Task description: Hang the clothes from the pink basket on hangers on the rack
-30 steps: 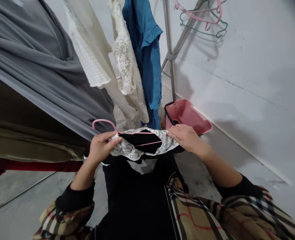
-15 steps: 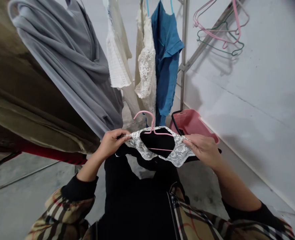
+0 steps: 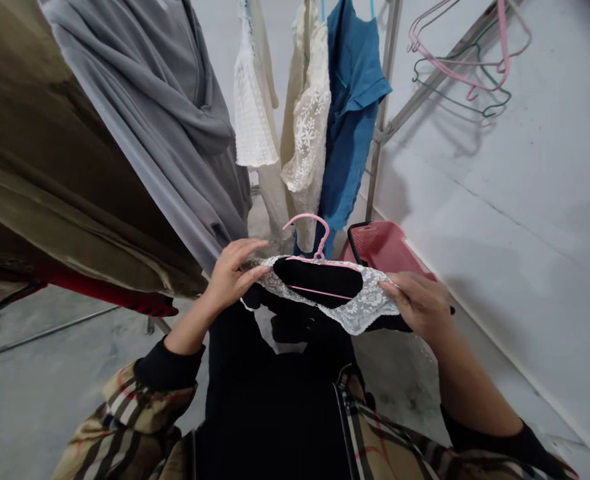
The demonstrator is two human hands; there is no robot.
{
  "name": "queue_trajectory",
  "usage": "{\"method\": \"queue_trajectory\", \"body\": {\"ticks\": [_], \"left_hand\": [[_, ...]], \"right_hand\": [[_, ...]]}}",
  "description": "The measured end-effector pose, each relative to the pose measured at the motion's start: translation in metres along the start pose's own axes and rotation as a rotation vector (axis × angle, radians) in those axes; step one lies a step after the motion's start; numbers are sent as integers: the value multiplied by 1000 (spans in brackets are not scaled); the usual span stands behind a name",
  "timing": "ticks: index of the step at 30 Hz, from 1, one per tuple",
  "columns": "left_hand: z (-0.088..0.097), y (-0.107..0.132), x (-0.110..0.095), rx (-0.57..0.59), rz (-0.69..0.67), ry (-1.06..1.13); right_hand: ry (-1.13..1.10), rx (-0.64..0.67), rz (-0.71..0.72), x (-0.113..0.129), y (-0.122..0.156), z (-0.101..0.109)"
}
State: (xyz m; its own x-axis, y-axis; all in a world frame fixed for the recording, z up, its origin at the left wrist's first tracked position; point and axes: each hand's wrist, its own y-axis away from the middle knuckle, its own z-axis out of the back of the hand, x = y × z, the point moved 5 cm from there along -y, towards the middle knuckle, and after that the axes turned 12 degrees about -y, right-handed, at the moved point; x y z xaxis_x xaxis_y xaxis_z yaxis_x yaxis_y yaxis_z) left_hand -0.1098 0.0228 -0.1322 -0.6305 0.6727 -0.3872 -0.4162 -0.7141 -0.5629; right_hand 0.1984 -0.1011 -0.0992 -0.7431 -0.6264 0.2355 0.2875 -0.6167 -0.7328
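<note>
A black top with a white lace collar (image 3: 357, 313) is spread in front of my body. Inside its neckline is a pink clothes hanger (image 3: 321, 247), its hook sticking up above the collar. My left hand (image 3: 237, 273) is at the collar's left end, with thumb and fingers apart and the thumb against the lace. At the other end, my right hand (image 3: 422, 303) pinches the lace between thumb and fingers. Most of the top's black cloth is hard to tell from my dark clothes behind it.
Ahead hang white lace-trimmed clothes (image 3: 307, 133) and a blue garment (image 3: 355, 100). Grey cloth (image 3: 175, 120) and brown cloth (image 3: 49, 167) drape on the left. A pink basket (image 3: 387, 247) stands by the wall. Spare hangers (image 3: 455, 70) hang upper right.
My left hand has loosened from a pinch, its fingers lifting away from the thumb. The collar now tilts down to the right. The view has shifted slightly left.
</note>
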Motion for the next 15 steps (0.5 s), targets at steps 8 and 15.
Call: {"method": "queue_trajectory", "body": {"ticks": [8, 15], "left_hand": [[-12, 2, -24, 66, 111, -209], [-19, 6, -13, 331, 162, -154]], "right_hand": [[50, 69, -86, -4, 5, -6], [81, 72, -44, -7, 9, -9]]}}
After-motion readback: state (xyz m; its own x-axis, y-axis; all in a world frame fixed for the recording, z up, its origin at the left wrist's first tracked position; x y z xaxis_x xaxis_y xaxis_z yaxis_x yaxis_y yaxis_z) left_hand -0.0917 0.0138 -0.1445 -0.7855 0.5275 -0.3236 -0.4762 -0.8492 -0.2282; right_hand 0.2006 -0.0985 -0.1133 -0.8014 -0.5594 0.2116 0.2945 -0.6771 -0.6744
